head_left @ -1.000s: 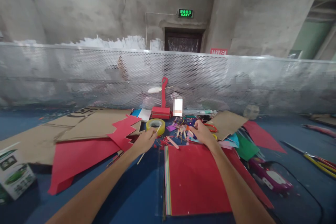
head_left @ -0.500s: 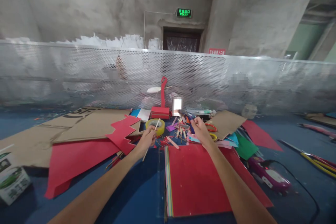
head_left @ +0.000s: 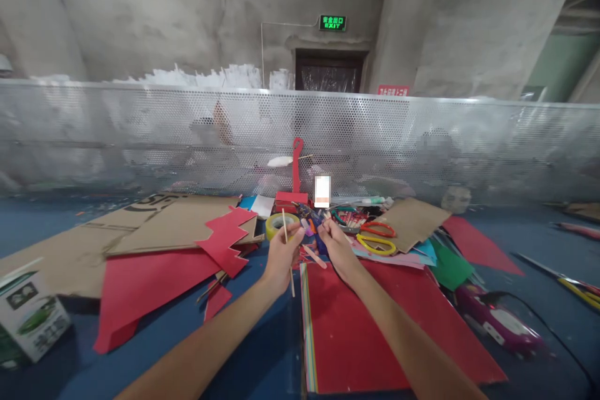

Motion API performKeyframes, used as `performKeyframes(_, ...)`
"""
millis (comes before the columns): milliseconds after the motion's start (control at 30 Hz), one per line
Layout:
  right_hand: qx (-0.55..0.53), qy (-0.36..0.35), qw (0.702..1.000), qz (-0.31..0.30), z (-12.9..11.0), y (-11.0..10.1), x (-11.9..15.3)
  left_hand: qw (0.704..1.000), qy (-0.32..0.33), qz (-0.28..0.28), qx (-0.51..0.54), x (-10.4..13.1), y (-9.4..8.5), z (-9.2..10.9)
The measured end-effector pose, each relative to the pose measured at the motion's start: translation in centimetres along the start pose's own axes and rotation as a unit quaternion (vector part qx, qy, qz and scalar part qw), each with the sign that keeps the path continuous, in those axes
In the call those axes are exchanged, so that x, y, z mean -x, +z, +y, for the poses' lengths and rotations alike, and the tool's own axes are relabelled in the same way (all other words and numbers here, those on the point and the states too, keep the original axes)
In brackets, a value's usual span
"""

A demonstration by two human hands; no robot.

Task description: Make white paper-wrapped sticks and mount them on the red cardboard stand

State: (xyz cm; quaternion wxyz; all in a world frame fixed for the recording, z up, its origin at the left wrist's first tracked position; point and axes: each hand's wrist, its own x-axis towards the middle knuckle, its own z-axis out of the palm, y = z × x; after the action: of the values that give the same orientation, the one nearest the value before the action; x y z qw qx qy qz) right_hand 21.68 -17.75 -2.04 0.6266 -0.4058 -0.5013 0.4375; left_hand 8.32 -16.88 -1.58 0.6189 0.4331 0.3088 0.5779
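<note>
At the far left of my view I see a printed carton (head_left: 35, 319) on the blue table (head_left: 253, 350). Next come brown cardboard sheets (head_left: 173, 222), with a large red sheet (head_left: 154, 290) partly beneath them and a zigzag-edged red piece (head_left: 227, 237) near their right end. A roll of clear yellowish tape (head_left: 272, 229) lies just beyond my left hand (head_left: 282, 257).

That hand pinches a thin pale stick (head_left: 293, 285) between thumb and fingers; the stick stands nearly upright, its ends showing above and below the grip. Behind the tape, a red piece with a tall hooked handle (head_left: 296, 165) stands before a perforated metal screen (head_left: 140, 131).

My right hand (head_left: 338, 250), close to the left but apart from it, has its fingertips closed on a small dark purple item (head_left: 322, 242), too blurred for me to identify. A flat pinkish stick (head_left: 315, 257) lies between the hands, above a stack of red paper (head_left: 347, 344) with coloured edges.

Farther right I have orange-handled and yellow-handled scissors (head_left: 376, 245), a brown cardboard piece (head_left: 412, 219), green paper (head_left: 452, 267) and a purple corded device (head_left: 501, 322).
</note>
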Motion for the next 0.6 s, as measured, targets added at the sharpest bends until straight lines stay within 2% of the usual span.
performKeyframes(200, -0.062, 0.010, 0.998, -0.012, 0.5, 1.1, 0.3, 1.000, 0.009, 0.022, 0.011, -0.1, 0.2, -0.3)
performKeyframes(367, -0.052, 0.008, 0.999, -0.008, 1.1, 1.2, 0.1, 0.999, 0.014, 0.041, 0.021, 0.0, 0.5, -0.8)
performKeyframes(600, -0.050, 0.009, 0.999, -0.010, 1.8, 1.4, -0.2, 0.999, 0.027, 0.022, 0.007, -0.1, 0.9, -1.0)
